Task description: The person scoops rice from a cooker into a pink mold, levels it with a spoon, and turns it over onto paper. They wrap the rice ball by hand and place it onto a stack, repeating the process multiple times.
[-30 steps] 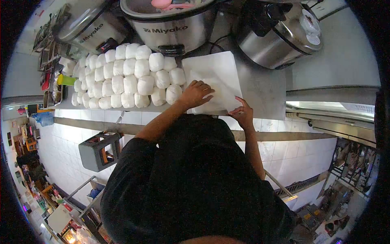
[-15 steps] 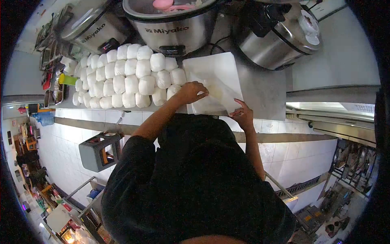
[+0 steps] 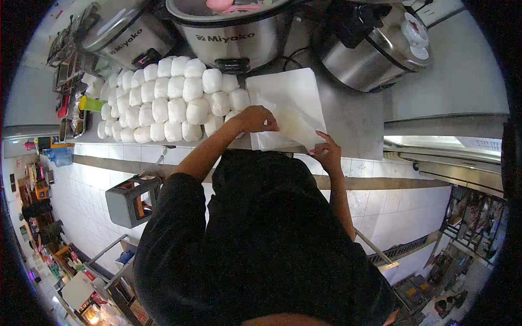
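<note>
A stack of white wrapping paper point(image 3: 283, 87) lies on the metal counter in front of me. The top sheet point(image 3: 296, 127) is lifted at its near side and looks slightly see-through, with a pale yellowish patch in its middle. On its left side, my left hand point(image 3: 256, 119) pinches the sheet with bent fingers. My right hand point(image 3: 327, 152) grips the sheet's right corner between thumb and fingers. White wrapped bundles point(image 3: 176, 110) are piled in rows left of the paper, the closest ones right beside my left hand.
Behind the bundles stand two Miyako rice cookers; the middle cooker point(image 3: 234, 41) is uncovered, with a pink scoop point(image 3: 219, 5) in it. Another steel cooker point(image 3: 370, 54) stands back right. A yellow-green cup point(image 3: 91, 104) is at the left. A grey stool point(image 3: 132, 201) stands on the tiled floor.
Both hands stay on the sheet. My left hand has turned slightly, and my right hand has shifted a little to the right. The bundles have not moved.
</note>
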`<state>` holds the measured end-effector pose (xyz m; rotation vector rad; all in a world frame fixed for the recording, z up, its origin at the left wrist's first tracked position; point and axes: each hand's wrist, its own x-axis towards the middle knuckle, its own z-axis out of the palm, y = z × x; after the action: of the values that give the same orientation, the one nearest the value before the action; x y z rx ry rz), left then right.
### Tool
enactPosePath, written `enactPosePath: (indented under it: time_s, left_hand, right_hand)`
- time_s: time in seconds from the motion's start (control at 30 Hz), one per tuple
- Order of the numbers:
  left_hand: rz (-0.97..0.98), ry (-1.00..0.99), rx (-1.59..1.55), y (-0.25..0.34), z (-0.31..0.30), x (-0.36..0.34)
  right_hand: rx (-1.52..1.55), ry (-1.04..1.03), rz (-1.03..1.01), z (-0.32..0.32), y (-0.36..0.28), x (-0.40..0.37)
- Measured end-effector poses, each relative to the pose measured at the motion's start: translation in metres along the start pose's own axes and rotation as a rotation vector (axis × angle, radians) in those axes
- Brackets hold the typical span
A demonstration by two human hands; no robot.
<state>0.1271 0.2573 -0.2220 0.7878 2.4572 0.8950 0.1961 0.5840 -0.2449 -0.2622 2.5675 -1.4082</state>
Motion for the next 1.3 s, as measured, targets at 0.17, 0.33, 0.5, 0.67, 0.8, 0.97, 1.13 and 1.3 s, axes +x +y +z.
enactPosePath:
  time_s: [0.17, 0.33, 0.5, 0.67, 0.8, 0.97, 1.13, 1.3]
  left_hand:
    - [0.154, -0.016, 0.057, -0.023, 0.014, 0.007]
    - [0.196, 0.004, 0.141, -0.014, 0.014, 0.004]
    - [0.139, -0.015, 0.360, 0.000, 0.019, 0.000]
    - [0.135, 0.094, 0.381, 0.007, 0.020, -0.002]
    - [0.142, 0.162, 0.345, 0.000, 0.026, -0.004]
    - [0.123, 0.184, 0.323, -0.003, 0.026, -0.005]
    - [0.116, 0.178, 0.306, -0.007, 0.028, -0.002]
    - [0.147, 0.230, 0.319, -0.007, 0.024, 0.000]
  right_hand:
    - [0.013, 0.009, 0.067, -0.001, -0.007, 0.001]
    - [-0.069, 0.201, -0.199, -0.006, -0.034, 0.014]
    - [-0.500, 0.152, -0.447, 0.008, -0.081, 0.090]
    - [-0.599, 0.090, -0.507, 0.035, -0.057, 0.155]
    - [-0.628, 0.013, -0.529, 0.043, -0.064, 0.169]
    - [-0.626, 0.034, -0.608, 0.051, -0.060, 0.172]
    - [-0.636, 0.060, -0.687, 0.062, -0.051, 0.172]
    - [-0.547, 0.120, -0.730, 0.068, -0.053, 0.172]
